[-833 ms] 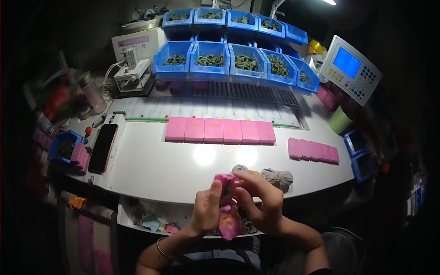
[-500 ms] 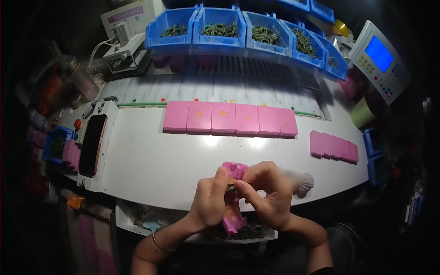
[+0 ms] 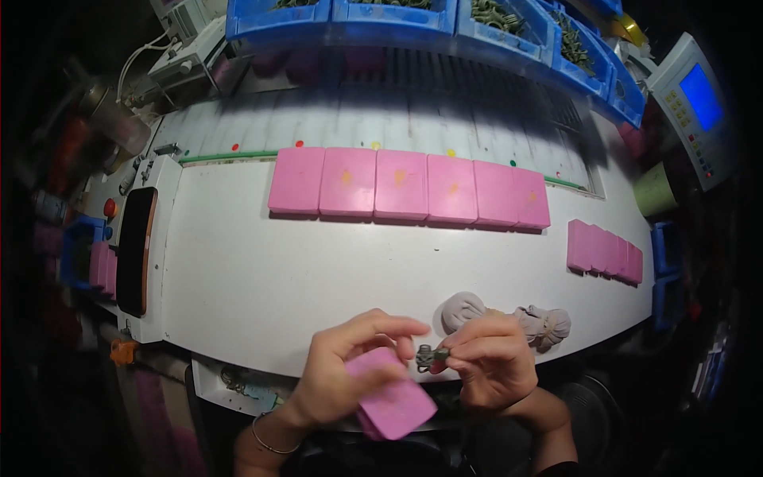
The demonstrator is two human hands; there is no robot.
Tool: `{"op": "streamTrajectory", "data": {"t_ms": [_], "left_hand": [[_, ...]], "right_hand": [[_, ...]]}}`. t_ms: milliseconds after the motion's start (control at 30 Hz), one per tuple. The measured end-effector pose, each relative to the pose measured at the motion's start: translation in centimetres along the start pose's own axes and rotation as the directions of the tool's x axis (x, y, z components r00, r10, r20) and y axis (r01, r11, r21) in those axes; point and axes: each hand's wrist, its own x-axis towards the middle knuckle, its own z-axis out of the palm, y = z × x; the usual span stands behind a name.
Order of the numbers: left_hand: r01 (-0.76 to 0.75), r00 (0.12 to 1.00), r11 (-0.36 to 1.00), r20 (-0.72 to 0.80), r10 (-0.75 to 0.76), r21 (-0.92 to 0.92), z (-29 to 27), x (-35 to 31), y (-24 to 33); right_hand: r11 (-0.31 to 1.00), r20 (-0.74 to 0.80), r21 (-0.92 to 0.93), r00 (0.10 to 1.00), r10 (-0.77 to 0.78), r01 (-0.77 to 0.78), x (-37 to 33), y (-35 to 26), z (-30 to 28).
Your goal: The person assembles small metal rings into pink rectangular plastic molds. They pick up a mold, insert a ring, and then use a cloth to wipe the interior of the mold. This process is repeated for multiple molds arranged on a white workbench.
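Note:
My left hand (image 3: 330, 374) is closed around a pink rubber mould (image 3: 400, 409), whose flat face tilts toward me at the table's front edge. My right hand (image 3: 497, 362) pinches a small dark green openwork piece (image 3: 427, 358) between thumb and fingers. The green piece is beside the left fingertips, clear of the mould. A tied grey-white cloth bundle (image 3: 463, 312) lies just behind my right hand, with a similar bundled end (image 3: 552, 327) to its right; the hand hides part between them.
Several pink moulds (image 3: 346, 183) stand in a row across the table, and more (image 3: 606, 250) overlap at right. Blue bins (image 3: 393, 22) of green pieces hang behind. A phone (image 3: 137, 250) lies left; a control panel (image 3: 695, 103) stands right. An open drawer (image 3: 208, 381) is below.
The mould, spread open before, is now folded together in my left hand. My right hand has moved right, away from it, with the green piece. The view has shifted, showing more cloth bundle.

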Motion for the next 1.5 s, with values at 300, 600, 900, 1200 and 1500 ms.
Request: {"op": "streamTrajectory", "data": {"t_ms": [300, 600, 900, 1200, 1500], "left_hand": [[-0.047, 0.991, 0.944, -0.100, 0.084, 0.327, 1.1, -0.4, 1.6], [-0.102, 0.988, 0.851, -0.049, 0.148, 0.515, 1.5, -0.7, 1.0], [-0.007, 0.994, 0.944, -0.104, 0.044, 0.331, 5.7, 1.2, -0.9], [0.052, 0.986, 0.999, -0.160, -0.051, 0.001, 4.8, 1.1, -2.8], [0.043, 0.976, 0.816, -0.150, -0.157, -0.576, 3.3, 2.5, -4.8]], "right_hand": [[0.918, 0.246, -0.319, 0.956, -0.160, 0.236, 0.8, -0.1, -1.4], [0.781, 0.602, -0.088, 0.592, 0.536, -0.618, 0.8, -1.2, -3.2], [0.768, 0.272, 0.064, 0.751, 0.601, -0.638, -0.2, -2.8, -5.9], [0.961, -0.887, 0.277, 0.385, 0.256, -0.001, 2.6, 3.2, -29.3], [0.996, 0.476, 0.010, 0.875, -0.085, 0.091, 0.5, -1.3, -7.5]]}}
